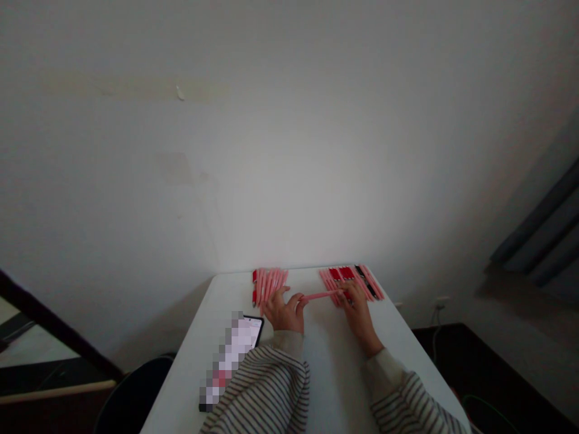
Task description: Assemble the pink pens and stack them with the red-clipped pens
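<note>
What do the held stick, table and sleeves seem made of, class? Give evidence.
Stick: perhaps plastic, given its even pink colour and straight shape; finish unclear.
Table: possibly plastic or laminate, smooth and matte, its plain white top showing no grain.
Sleeves: soft, matte fabric, seen in their folds.

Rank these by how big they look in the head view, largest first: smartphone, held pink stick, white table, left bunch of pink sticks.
1. white table
2. smartphone, though a striped sleeve hides part and it lies nearer the camera
3. left bunch of pink sticks
4. held pink stick
</note>
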{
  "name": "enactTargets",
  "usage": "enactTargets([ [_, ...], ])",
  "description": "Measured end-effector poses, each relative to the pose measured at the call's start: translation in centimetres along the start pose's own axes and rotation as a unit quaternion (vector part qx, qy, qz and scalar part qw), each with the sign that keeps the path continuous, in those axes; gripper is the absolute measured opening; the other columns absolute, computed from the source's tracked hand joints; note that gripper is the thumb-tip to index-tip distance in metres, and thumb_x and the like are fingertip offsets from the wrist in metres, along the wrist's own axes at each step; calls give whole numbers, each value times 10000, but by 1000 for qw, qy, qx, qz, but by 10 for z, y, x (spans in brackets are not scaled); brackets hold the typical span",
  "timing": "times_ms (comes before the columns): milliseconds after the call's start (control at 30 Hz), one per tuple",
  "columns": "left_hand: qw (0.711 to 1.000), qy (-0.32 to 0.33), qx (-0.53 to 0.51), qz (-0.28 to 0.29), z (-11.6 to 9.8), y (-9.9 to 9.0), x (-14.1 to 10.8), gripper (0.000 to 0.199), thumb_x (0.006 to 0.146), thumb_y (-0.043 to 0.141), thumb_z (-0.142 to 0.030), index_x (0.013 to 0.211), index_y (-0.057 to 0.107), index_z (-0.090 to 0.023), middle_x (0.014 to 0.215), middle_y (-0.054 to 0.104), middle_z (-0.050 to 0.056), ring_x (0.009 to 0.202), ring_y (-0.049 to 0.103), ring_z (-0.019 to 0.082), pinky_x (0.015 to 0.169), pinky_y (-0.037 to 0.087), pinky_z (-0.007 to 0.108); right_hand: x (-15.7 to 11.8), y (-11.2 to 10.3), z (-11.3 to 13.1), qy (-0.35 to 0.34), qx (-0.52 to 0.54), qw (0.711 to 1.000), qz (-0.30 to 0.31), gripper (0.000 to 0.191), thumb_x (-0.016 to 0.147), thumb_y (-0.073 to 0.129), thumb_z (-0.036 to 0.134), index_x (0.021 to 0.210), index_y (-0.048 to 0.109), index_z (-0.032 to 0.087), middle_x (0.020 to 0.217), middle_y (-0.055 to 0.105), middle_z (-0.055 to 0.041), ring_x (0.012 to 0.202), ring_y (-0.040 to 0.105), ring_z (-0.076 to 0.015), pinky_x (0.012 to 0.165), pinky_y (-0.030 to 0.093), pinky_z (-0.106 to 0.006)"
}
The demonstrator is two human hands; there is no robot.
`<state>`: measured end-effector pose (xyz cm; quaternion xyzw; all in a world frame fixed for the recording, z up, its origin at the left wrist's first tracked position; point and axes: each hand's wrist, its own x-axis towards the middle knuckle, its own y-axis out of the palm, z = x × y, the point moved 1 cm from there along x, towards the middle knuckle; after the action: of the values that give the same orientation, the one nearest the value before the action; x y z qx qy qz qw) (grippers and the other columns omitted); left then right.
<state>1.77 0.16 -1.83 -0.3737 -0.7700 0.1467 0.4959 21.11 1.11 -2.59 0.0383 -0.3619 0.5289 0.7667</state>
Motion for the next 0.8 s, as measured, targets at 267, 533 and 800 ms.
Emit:
enactTargets([
  [267,999,22,-34,-7,1,5,1,157,698,670,-474,763,736,-347,1074,612,17,1050,482,235,936,325,441,1,17,13,177,369,911,-41,283,742,665,478,809,602,209,811,600,4,771,553,-137,726,457,-282],
  [533,996,46,-62,43,-4,5,-2,122,682,697,-451,774,732,-380,1072,610,6,1037,487,224,931,357,453,4,39,24,290,592,748,-78,251,724,700,437,861,582,262,801,640,34,774,616,-151,731,520,-376],
  [800,980,7,-22,198,-11,-2,-3,330,719,606,-568,979,690,-384,1237,595,-2,1268,377,306,1074,158,651,16,23,16,230,710,662,-76,153,799,635,390,842,551,270,659,541,74,573,495,-86,566,443,-243],
])
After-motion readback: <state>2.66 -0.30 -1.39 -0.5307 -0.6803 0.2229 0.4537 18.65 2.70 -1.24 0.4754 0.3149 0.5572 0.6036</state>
